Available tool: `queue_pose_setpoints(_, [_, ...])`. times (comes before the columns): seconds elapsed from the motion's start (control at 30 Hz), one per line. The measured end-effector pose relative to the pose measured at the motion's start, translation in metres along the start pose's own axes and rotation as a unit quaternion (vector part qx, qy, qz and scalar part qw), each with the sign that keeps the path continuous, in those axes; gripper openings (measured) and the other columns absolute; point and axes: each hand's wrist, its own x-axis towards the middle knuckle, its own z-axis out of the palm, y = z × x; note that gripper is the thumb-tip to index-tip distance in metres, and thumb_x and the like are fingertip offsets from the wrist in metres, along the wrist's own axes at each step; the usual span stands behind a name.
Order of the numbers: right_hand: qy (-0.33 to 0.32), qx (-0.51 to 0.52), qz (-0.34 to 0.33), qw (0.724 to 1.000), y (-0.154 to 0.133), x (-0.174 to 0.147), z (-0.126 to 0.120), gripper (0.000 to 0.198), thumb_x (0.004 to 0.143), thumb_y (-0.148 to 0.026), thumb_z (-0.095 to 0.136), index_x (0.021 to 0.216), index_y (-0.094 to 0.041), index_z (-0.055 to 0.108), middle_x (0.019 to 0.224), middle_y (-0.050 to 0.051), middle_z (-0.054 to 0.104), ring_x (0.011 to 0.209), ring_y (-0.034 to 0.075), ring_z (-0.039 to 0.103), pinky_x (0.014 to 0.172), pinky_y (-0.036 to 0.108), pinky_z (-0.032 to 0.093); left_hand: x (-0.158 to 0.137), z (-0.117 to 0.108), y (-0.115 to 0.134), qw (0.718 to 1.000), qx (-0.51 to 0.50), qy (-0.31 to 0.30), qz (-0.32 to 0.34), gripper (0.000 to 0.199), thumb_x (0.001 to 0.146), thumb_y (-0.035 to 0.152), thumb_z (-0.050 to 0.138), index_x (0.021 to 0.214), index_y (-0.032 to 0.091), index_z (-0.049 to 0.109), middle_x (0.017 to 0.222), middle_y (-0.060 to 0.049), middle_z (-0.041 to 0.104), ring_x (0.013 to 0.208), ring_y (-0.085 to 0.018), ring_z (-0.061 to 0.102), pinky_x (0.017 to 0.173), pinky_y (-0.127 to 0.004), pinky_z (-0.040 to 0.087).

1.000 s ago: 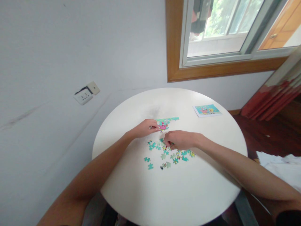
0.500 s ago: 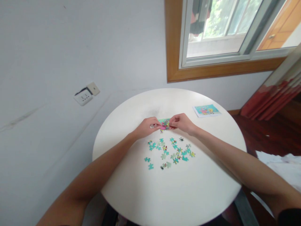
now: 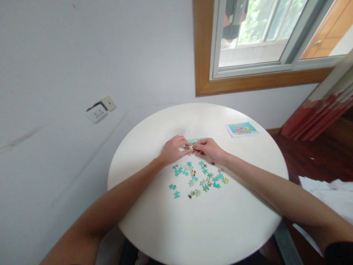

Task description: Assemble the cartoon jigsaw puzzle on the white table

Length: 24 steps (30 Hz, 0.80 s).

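Near the far middle of the round white table, my left hand point(image 3: 174, 150) and my right hand point(image 3: 211, 149) meet almost fingertip to fingertip. Between them shows a small yellow jigsaw piece point(image 3: 191, 147), pinched by the fingers of both. Just behind the fingers lies a joined section of jigsaw puzzle point(image 3: 193, 140), mostly green and teal along its top, its lower part covered by my hands. Closer to me several loose jigsaw pieces point(image 3: 216, 185), teal, pale green and yellow, are scattered flat.
A printed picture card point(image 3: 242, 129) with cartoon figures lies at the right rear of the white table point(image 3: 193, 228). The wall with a socket point(image 3: 97, 113) stands behind and to the left. A window and a red-and-white curtain point(image 3: 306, 114) are at the right.
My right hand has moved left and my left hand slightly right, so the fingertips now come together. A yellow piece shows between them, where a pink one showed by my left fingers.
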Motion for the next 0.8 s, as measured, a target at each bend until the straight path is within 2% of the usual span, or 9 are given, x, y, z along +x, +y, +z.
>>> queue_pose_setpoints(0.13, [0.006,-0.030,-0.063,0.998,0.004,0.006,-0.003,0.011,0.071,-0.020,0.070,0.078,-0.013,0.066,0.062,0.003,0.067,0.055,0.010,0.057,0.052,0.020,0.045,0.001,-0.003,0.000,0.999,0.007,-0.033,0.006,0.022,0.090,0.038,0.064,0.101,0.021,0.072,0.092,-0.006,0.068,0.091,-0.019,0.059,0.085,-0.032,0.046])
queue_pose_setpoints(0.27, [0.023,-0.093,-0.098,0.991,0.014,0.012,-0.009,0.007,0.072,-0.019,0.066,0.071,-0.012,0.065,0.059,0.003,0.066,0.051,0.010,0.055,0.051,0.021,0.043,0.002,-0.010,-0.008,0.996,-0.006,-0.086,0.011,0.023,0.090,0.038,0.064,0.104,0.023,0.073,0.096,-0.005,0.067,0.094,-0.019,0.058,0.085,-0.031,0.046])
queue_pose_setpoints(0.43, [0.043,-0.207,-0.128,0.969,0.021,0.013,-0.008,0.012,0.071,-0.022,0.064,0.064,-0.012,0.068,0.057,0.003,0.066,0.052,0.011,0.054,0.051,0.021,0.039,-0.002,-0.014,-0.022,0.987,-0.039,-0.149,0.043,0.018,0.094,0.028,0.059,0.102,0.025,0.075,0.097,-0.005,0.067,0.094,-0.017,0.058,0.085,-0.029,0.045])
queue_pose_setpoints(0.6, [0.037,-0.269,-0.130,0.953,0.013,0.006,0.000,0.016,0.072,-0.022,0.063,0.061,-0.012,0.070,0.054,0.001,0.064,0.053,0.011,0.052,0.051,0.021,0.037,-0.004,-0.011,-0.026,0.984,-0.054,-0.164,0.052,0.023,0.089,0.014,0.058,0.100,0.026,0.075,0.099,-0.004,0.068,0.098,-0.017,0.059,0.087,-0.028,0.045])
queue_pose_setpoints(0.8, [0.049,-0.328,-0.127,0.935,0.011,0.006,0.003,0.014,0.071,-0.020,0.063,0.063,-0.013,0.073,0.060,0.003,0.068,0.057,0.012,0.055,0.054,0.021,0.038,-0.005,-0.009,-0.028,0.982,-0.075,-0.162,0.057,0.024,0.086,0.012,0.060,0.098,0.024,0.076,0.101,-0.005,0.068,0.098,-0.017,0.060,0.088,-0.029,0.046])
